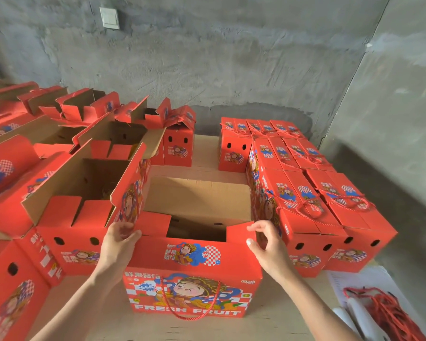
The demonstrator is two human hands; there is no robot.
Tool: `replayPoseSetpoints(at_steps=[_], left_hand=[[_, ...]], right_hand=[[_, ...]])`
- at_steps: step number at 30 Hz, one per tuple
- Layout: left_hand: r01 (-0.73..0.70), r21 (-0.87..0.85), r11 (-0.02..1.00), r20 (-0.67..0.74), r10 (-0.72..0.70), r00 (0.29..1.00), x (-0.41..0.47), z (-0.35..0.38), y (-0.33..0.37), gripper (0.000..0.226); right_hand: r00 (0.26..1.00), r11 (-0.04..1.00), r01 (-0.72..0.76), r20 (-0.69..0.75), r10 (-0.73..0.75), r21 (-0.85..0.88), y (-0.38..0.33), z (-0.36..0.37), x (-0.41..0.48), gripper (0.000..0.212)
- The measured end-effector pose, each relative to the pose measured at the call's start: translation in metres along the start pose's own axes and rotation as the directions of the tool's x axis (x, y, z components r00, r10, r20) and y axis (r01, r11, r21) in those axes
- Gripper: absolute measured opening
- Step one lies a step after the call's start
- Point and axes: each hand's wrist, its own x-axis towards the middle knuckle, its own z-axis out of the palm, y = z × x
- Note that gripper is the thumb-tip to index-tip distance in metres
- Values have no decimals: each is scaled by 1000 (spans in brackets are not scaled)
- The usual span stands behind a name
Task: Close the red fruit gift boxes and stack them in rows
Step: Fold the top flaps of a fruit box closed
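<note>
A white wall switch (pixel 110 18) sits on the grey concrete wall (pixel 207 57); loose red cords (pixel 389 313) lie lower right.

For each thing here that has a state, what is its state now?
Front box: open, flaps up.
Left hand: holding the near-left flap.
Right hand: holding the near-right flap.
Boxes on the right: closed, in rows.
Boxes on the left: open.
Red cords: loose pile.
</note>
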Motion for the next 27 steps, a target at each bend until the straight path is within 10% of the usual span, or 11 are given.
replayPoseSetpoints(at_steps=[8,19,27], left_hand=[[66,72,995,140,-76,987,2,4,7,38],[-284,225,932,186,245,952,0,0,4,76],[-396,421,816,385,234,893,-11,-8,6,85]], right_hand=[[850,848,-445,436,297,289,1,-8,26,85],[904,837,-356,381,196,415,9,-6,18,42],[850,960,-214,519,92,182,4,-17,19,80]])
